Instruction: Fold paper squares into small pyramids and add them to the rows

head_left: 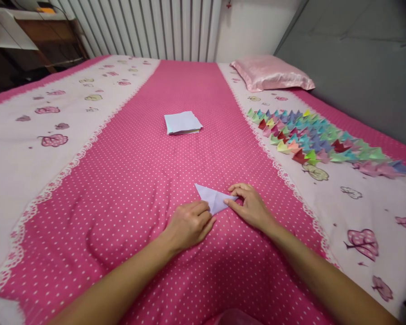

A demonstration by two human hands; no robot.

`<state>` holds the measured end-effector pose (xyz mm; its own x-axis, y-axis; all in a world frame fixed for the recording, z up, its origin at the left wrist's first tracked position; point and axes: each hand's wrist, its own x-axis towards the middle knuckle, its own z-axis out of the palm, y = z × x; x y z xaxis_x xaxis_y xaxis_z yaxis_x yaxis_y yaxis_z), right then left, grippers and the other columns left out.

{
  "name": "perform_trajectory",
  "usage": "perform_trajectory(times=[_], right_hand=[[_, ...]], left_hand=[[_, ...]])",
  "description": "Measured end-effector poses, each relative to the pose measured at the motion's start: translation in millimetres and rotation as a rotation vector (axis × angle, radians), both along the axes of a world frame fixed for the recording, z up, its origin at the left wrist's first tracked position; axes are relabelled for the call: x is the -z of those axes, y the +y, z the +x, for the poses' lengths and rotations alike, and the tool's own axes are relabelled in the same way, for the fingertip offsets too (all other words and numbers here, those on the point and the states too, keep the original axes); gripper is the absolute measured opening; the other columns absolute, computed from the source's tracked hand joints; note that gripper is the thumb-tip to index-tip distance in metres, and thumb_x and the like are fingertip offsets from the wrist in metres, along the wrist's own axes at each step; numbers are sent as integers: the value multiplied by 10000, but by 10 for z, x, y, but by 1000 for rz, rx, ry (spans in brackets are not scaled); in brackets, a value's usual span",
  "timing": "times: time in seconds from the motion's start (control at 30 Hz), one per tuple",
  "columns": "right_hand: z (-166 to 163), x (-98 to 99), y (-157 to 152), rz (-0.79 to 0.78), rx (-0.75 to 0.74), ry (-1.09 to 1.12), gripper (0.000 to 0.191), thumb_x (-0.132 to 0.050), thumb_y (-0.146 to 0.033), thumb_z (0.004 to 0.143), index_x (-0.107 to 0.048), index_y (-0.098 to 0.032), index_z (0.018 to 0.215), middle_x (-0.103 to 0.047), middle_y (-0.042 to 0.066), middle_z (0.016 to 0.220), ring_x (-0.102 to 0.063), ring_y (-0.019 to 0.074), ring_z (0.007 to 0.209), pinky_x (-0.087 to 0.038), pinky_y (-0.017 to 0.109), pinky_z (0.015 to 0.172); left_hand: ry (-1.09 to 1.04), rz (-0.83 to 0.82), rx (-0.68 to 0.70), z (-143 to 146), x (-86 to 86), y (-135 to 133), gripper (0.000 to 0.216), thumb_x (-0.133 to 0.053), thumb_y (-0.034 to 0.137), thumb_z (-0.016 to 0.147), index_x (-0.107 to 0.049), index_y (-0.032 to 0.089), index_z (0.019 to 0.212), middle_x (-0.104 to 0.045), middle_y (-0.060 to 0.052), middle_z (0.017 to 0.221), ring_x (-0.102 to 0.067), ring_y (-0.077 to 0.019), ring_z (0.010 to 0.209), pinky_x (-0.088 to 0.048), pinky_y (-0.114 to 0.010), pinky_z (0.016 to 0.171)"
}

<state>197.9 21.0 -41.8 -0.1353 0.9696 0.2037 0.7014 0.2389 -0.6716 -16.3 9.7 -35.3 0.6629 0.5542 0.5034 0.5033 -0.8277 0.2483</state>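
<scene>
A pale lilac sheet of paper (212,197), folded into a pointed shape, lies on the pink dotted bedspread (135,180). My left hand (189,224) rests with curled fingers on its near left edge, pressing it down. My right hand (248,205) pinches the right corner of the same paper with thumb and fingertips. Farther up the bed sits a small stack of pale paper sheets (182,122).
Several rows of folded coloured paper pieces (311,137) lie on the bed's right side. A pink satin pillow (270,72) is at the far right by a grey headboard (358,67). A white radiator (155,27) and a wooden desk (37,36) stand beyond the bed.
</scene>
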Motion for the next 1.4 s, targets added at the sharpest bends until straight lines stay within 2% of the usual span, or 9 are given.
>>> perform_trajectory(times=[0.1,0.23,0.43,0.6,0.73,0.83,1.0,1.17,1.4], right_hand=[[-6,-6,-5,12,-1,-14,127,-612,-296,768,-599,-191,697,-630,74,943,-556,232,937,-420,388,843],[-20,-17,-10,31,7,-21,123,-594,-282,768,-584,-192,685,-631,75,926,-560,234,923,-422,402,838],[-27,-18,-15,57,14,-4,137,-587,-271,773,-553,-201,661,-630,67,912,-560,231,903,-423,406,826],[-26,-4,-12,67,7,-24,127,-589,-274,778,-552,-205,678,-627,64,911,-558,229,903,-424,399,822],[-24,2,-16,83,12,-42,116,-608,-277,768,-528,-207,721,-619,65,886,-554,231,874,-432,389,800],[-21,-8,-32,101,31,-32,144,-623,-271,761,-539,-193,848,-612,74,892,-551,233,854,-445,390,779],[-49,-30,-81,219,-43,-57,121,-638,-242,743,-597,-212,852,-601,79,1032,-519,257,1016,-403,436,902],[-138,-30,-125,176,7,-115,211,-693,-343,676,-617,-216,827,-585,98,1102,-500,293,1053,-394,479,914],[-124,-14,-106,175,34,-88,185,-651,-241,665,-577,-219,833,-564,102,1127,-502,292,1063,-404,473,910]], left_hand=[[-9,-37,-54,34,7,-6,248,-464,243,883,-619,146,716,-616,-49,696,-582,-129,631,-472,-239,567],[-97,-120,-225,146,32,-9,290,-506,268,862,-572,155,603,-573,-27,620,-510,-116,559,-399,-235,511],[-194,-242,-348,256,37,-14,254,-560,217,785,-483,177,546,-512,-16,620,-480,-146,626,-407,-262,548],[-166,-230,-305,245,46,-13,64,-542,164,783,-583,168,734,-598,-49,761,-533,-176,724,-477,-314,637],[-63,-100,-181,232,103,10,243,-490,147,848,-627,169,1047,-646,-84,1124,-533,-258,1100,-480,-428,874],[63,-48,-137,221,133,26,301,-458,152,878,-605,175,1139,-630,-54,1200,-449,-278,1247,-393,-498,1005],[182,-77,-158,198,108,30,341,-429,215,904,-562,150,1211,-572,-69,1279,-424,-266,1278,-348,-489,1058],[208,-101,-151,198,92,31,358,-405,226,913,-552,130,1225,-546,-84,1305,-396,-264,1299,-332,-483,1075],[210,-135,-161,208,94,26,368,-391,240,918,-544,144,1239,-537,-78,1315,-383,-244,1309,-313,-471,1090]])
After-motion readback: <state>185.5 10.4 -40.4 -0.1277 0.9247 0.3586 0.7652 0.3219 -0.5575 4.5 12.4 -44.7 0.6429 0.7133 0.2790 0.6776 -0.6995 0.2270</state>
